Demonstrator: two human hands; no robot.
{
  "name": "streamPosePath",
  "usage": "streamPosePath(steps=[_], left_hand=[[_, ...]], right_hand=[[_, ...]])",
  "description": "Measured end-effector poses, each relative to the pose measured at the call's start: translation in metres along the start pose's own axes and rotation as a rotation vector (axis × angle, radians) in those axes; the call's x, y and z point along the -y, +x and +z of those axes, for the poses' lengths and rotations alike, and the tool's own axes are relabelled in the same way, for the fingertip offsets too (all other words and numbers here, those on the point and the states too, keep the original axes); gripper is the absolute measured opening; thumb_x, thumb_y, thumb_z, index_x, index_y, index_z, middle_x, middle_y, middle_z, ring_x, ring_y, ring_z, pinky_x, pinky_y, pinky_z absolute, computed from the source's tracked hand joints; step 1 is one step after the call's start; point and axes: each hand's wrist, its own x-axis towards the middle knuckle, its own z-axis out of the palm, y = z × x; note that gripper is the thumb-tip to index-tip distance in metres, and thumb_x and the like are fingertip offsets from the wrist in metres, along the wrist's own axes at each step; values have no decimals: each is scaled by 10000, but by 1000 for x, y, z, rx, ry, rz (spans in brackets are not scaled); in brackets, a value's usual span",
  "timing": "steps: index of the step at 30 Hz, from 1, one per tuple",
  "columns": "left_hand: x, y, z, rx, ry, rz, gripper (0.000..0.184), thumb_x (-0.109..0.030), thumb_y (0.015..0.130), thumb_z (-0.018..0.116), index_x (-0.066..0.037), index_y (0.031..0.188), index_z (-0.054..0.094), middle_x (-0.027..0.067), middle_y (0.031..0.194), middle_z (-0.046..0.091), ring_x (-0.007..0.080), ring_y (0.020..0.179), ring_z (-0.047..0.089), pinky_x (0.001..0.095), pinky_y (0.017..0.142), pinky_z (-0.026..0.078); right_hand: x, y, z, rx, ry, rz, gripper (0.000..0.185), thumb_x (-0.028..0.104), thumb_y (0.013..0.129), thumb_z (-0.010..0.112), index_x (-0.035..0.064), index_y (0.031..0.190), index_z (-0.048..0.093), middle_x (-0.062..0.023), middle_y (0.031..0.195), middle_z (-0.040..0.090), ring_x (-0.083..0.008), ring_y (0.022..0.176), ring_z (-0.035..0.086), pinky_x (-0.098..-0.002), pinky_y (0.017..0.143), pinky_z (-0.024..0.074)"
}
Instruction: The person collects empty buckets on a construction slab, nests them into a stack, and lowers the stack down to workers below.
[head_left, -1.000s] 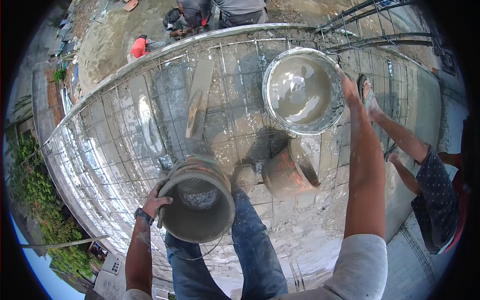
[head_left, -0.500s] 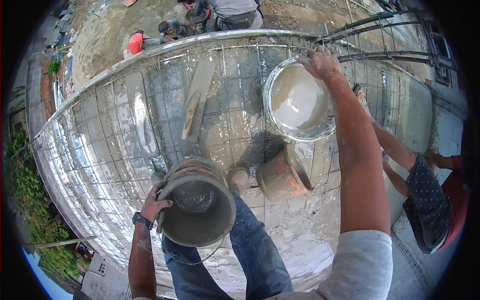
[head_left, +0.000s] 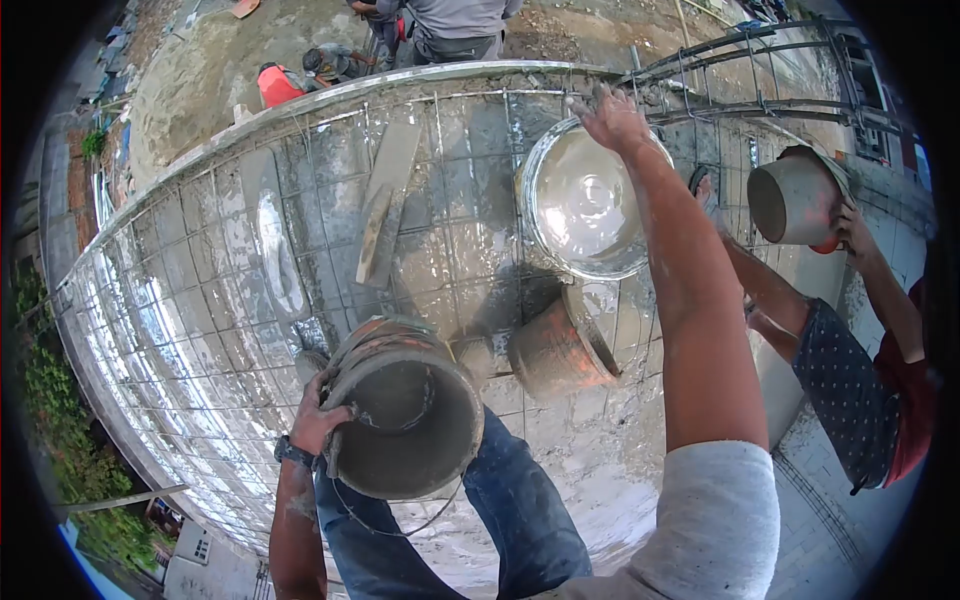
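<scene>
My left hand [head_left: 322, 412] grips the rim of a cement-coated bucket [head_left: 405, 455], thumb over the edge. The bucket's mouth is tilted towards me above my legs, its inside grey and wet, and its wire handle hangs down. At the far rim of a wide tub [head_left: 527, 215] of cloudy grey water [head_left: 590, 200], my right hand [head_left: 612, 120] has its fingers stretched out. Whether they touch the rim I cannot tell. An orange bucket [head_left: 565, 345] crusted with cement lies tipped beside the tub, its opening turned right.
Wire mesh [head_left: 200, 300] covers the wet surface. A wooden float [head_left: 380, 220] and a long board [head_left: 275, 235] lie left. Rebar [head_left: 760, 105] juts in at top right. A co-worker's hand [head_left: 858, 232] holds another bucket [head_left: 795, 198]. More people work beyond the edge [head_left: 400, 75].
A co-worker's bucket has come into view at the right. My right hand has shifted slightly left along the tub's far rim. The water now shows ripples. My left hand keeps its grip.
</scene>
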Motion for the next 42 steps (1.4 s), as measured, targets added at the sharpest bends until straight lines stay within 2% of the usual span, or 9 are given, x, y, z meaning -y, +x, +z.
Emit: streamPosePath(steps=[3, 6, 15, 26, 31, 33, 35, 37, 42], left_hand=[[-8, -1, 5, -30, 56, 13, 780, -91, 679, 750, 21, 1377, 421, 170, 1283, 531, 245, 1150, 551, 334, 970, 464], [-11, -3, 5, -40, 42, -21, 787, -101, 670, 757, 27, 1372, 425, 170, 1269, 542, 244, 1149, 552, 336, 971, 462], [-10, -2, 6, -68, 87, -7, 805, -131, 656, 764, 54, 1362, 424, 184, 1277, 540, 264, 1163, 546, 349, 997, 446], [15, 5, 2, -71, 93, 29, 832, -188, 649, 776, 55, 1361, 422, 215, 1310, 511, 314, 1228, 500, 372, 1053, 398], [-8, -1, 6, -107, 259, 46, 832, -225, 656, 785, 47, 1356, 427, 240, 1307, 510, 332, 1233, 498, 373, 1053, 396], [-18, -3, 9, -116, 296, 30, 825, -248, 664, 785, 45, 1351, 434, 248, 1302, 518, 338, 1234, 500, 375, 1051, 397], [-10, -2, 10, -131, 253, 29, 812, -282, 677, 780, 48, 1341, 448, 257, 1289, 537, 348, 1226, 514, 379, 1045, 404], [-2, -2, 11, -158, 339, 56, 806, -288, 683, 780, 51, 1339, 458, 253, 1285, 546, 345, 1218, 523, 375, 1042, 408], [8, -8, 12, -126, 239, -9, 780, -238, 709, 763, 56, 1364, 457, 237, 1312, 550, 290, 1233, 527, 350, 1040, 411]], right_hand=[[29, -5, -8, 315, -181, 31, 678, 625, 908, 430, 131, 1358, 547, -117, 1514, 387, -321, 1393, 363, -512, 1098, 312], [31, -4, -8, 286, -217, 33, 629, 617, 923, 396, 181, 1343, 571, -76, 1494, 427, -295, 1384, 385, -515, 1089, 316], [23, -8, -26, 226, -277, -73, 637, 641, 915, 407, 136, 1207, 662, -89, 1307, 605, -298, 1254, 527, -459, 1009, 425], [10, -31, -50, 58, -370, 58, 800, 738, 863, 413, 87, 1300, 570, -142, 1249, 608, -322, 1153, 602, -455, 923, 500], [-52, -94, -88, 73, -73, 256, 516, 419, 835, 618, -11, 1118, 641, -253, 1129, 657, -398, 1067, 637, -495, 890, 506], [-92, -131, -86, 12, 113, 182, 419, 386, 850, 662, 12, 1040, 670, -196, 889, 703, -307, 838, 690, -435, 718, 524], [-94, -184, -100, 158, 880, 516, 349, 345, 873, 695, 26, 1012, 668, -72, 660, 610, -155, 614, 576, -324, 561, 450], [-76, -232, -104, 228, 1189, 615, 312, 327, 890, 704, 35, 991, 659, 34, 640, 502, -51, 551, 416, -240, 493, 337], [-26, -279, -95, 245, 1184, 544, 504, 356, 892, 691, -54, 1180, 635, -108, 955, 669, -172, 880, 590, -344, 790, 477]])
